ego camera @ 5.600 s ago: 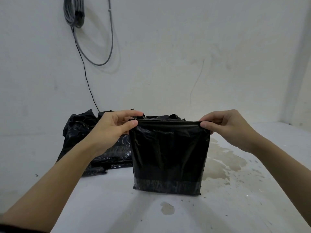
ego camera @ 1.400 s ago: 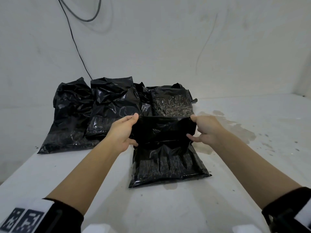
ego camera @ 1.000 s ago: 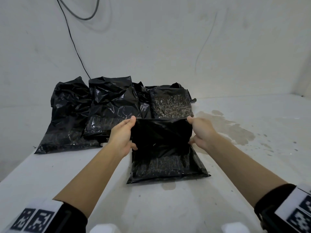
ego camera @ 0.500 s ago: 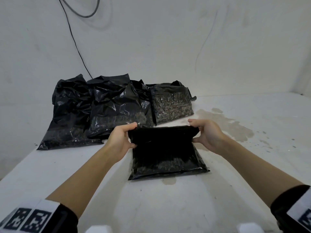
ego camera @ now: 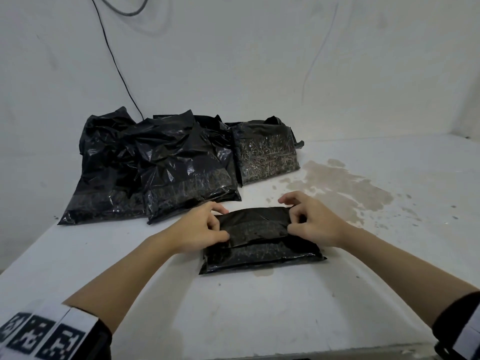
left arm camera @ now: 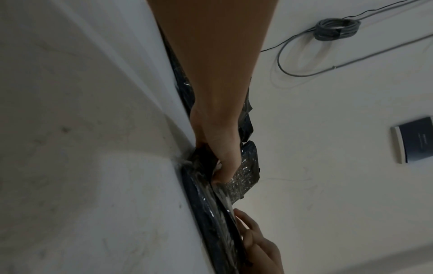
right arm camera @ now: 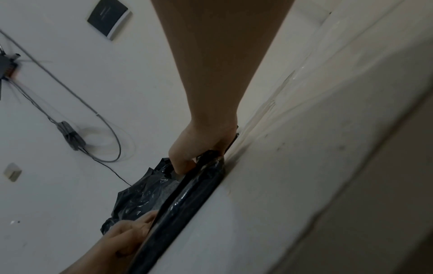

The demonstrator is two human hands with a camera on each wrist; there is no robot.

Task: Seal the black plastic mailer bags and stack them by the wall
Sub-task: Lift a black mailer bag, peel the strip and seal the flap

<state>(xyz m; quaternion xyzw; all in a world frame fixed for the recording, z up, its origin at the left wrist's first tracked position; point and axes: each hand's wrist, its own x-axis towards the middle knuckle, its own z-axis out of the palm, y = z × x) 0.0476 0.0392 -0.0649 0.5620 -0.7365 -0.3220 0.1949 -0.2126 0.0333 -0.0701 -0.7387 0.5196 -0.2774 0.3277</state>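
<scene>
Where left hand (ego camera: 200,229) grips mailer (ego camera: 259,237), fingertips hidden

mailer bag in hand (ego camera: 262,245): black glossy plastic, filled and flat on the white surface, centre of the head view; its top flap was folded down over the body, the flap's ends under curled fingers at both sides.
sealed mailer bags (ego camera: 166,167): a crinkled, shiny black pile, left of centre and above the first bag, leaning against the wall, overlapping.
rightmost bag of the pile (ego camera: 267,154): tilted, finely wrinkled face showing.
</scene>
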